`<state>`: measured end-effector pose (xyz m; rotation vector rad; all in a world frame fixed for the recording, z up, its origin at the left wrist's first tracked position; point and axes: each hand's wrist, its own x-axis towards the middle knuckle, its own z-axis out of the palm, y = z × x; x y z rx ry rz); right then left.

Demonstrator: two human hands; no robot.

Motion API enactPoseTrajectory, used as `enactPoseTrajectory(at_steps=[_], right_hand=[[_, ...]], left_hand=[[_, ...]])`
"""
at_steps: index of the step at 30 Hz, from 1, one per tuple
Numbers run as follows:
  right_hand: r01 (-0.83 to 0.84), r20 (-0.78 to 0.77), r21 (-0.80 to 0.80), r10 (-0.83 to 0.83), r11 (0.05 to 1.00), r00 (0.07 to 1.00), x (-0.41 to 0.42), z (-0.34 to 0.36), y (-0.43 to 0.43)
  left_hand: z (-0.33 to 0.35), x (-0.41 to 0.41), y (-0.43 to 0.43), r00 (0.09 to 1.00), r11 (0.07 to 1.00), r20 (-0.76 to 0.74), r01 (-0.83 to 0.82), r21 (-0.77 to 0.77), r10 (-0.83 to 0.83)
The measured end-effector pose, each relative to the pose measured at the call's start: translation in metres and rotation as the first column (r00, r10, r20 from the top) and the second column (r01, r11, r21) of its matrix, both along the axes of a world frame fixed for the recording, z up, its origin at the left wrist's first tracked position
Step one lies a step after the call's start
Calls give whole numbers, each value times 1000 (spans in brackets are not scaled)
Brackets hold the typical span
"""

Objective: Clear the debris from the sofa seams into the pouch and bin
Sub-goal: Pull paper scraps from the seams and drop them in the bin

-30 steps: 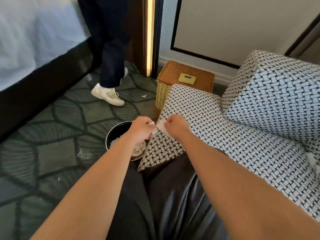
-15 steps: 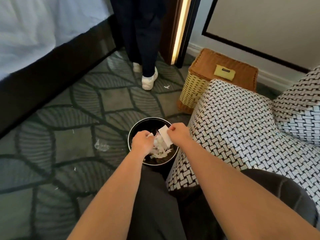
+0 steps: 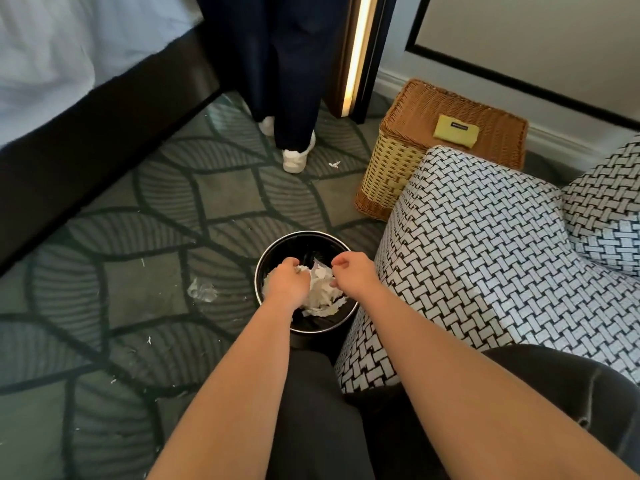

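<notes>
Debris (image 3: 322,289) fills bin (image 3: 298,244); left hand (image 3: 286,284) curled, grip unclear; right hand (image 3: 352,274) loosely curled, empty.

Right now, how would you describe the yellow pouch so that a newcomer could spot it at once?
Start at the black-and-white woven sofa; beyond its arm, near the wall, stands a wicker basket with a brown lid. The yellow pouch lies flat on that lid. It is the only yellow thing there, small, with a dark label on top.

Patterned green carpet (image 3: 221,192): black bin (image 3: 294,245) at centre, wicker basket (image 3: 391,168) upper right, clear wrapper (image 3: 202,291) left of bin, paper scraps (image 3: 334,164) scattered.
</notes>
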<state>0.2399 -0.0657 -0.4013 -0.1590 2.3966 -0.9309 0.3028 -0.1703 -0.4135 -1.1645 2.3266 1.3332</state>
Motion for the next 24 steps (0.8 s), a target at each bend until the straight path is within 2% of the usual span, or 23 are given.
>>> enactPoseTrajectory(at_steps=[7, 11, 13, 16, 19, 24], right_hand=[[-168, -95, 15, 169, 986, 981, 0, 37, 18], [-378, -133, 143, 396, 915, 909, -5, 64, 41], [-408, -147, 181, 435, 895, 888, -9, 78, 58], [-365, -197, 211, 405, 907, 893, -17, 98, 93], [-311, -165, 234, 353, 921, 921, -23, 110, 133], [-200, -134, 234, 235, 952, 963, -21, 119, 210]], left_hand=[[27, 9, 25, 987, 992, -106, 123, -11, -123], [41, 17, 39, 973, 984, -150, 164, -72, -174], [48, 19, 44, 970, 982, -159, 174, -79, -185], [66, 17, 59, 955, 973, -189, 222, -63, -230], [88, 8, 78, 933, 962, -239, 272, -22, -269], [129, -8, 129, 853, 889, -277, 457, -18, -443]])
